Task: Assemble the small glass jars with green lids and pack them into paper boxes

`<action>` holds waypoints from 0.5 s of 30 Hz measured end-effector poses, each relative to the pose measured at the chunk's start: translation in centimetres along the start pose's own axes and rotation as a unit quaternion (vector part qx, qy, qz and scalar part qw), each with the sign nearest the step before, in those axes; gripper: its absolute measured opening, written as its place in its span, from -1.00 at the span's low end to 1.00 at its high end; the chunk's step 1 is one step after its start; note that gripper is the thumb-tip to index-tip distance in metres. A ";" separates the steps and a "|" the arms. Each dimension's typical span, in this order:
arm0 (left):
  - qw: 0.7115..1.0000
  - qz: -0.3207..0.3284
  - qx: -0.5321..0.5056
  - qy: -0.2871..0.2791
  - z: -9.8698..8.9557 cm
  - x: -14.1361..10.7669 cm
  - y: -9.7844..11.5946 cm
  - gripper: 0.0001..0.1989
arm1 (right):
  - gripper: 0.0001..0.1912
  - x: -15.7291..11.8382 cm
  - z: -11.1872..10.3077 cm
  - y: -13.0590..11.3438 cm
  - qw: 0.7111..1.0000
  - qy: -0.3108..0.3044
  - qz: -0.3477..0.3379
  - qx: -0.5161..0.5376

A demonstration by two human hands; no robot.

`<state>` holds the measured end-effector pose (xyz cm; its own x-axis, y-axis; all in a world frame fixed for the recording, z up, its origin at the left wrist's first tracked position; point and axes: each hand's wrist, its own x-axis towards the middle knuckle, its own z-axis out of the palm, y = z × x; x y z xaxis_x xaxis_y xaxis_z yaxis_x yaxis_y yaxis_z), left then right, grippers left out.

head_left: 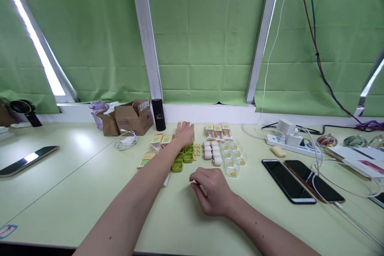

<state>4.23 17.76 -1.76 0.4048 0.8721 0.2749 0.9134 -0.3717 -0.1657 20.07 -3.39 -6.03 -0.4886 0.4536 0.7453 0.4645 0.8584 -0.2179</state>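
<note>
My left hand (pixel 184 133) reaches to the far side of the table, its fingers closed over a small cream paper box (pixel 181 122) that they mostly hide. Under that wrist are green square cups (pixel 177 166) in rows, with small yellow pieces (pixel 196 150) to their right. My right hand (pixel 211 192) hovers or rests nearer the front edge, loosely curled, a gap between thumb and forefinger and nothing visible in it. Beyond it sit white-pink rounded blocks (pixel 217 161) and clear plastic cups (pixel 231 169) with yellow centres. More paper boxes (pixel 156 142) stand left of the green cups.
Three window-fronted boxes (pixel 218 132) stand at the back. A cardboard carton (pixel 135 118) and black tumbler (pixel 158 114) are back left. To the right lie a phone (pixel 288 181), a second phone (pixel 313 180), a power strip (pixel 295 146) and loose white cables. A tablet (pixel 28 161) lies left.
</note>
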 end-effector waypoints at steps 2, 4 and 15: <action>1.000 -0.004 0.003 0.005 -0.3 -0.5 0.7 -0.50 | -0.85 0.0 0.1 0.0 1.000 0.005 -0.002 -0.003; 1.000 -0.007 0.001 -0.003 -0.4 -1.1 1.5 -0.56 | -0.85 -0.1 0.2 0.0 1.000 0.006 -0.001 -0.006; 0.997 -0.045 -0.052 -0.041 -0.1 -2.0 3.4 -0.54 | -0.86 -0.1 0.3 0.0 1.000 -0.002 0.005 -0.014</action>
<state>6.53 14.76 -2.79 0.3196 0.9250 0.2054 0.9472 -0.3178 -0.0427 19.89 -3.35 -6.30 -0.4874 0.4633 0.7401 0.4897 0.8468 -0.2076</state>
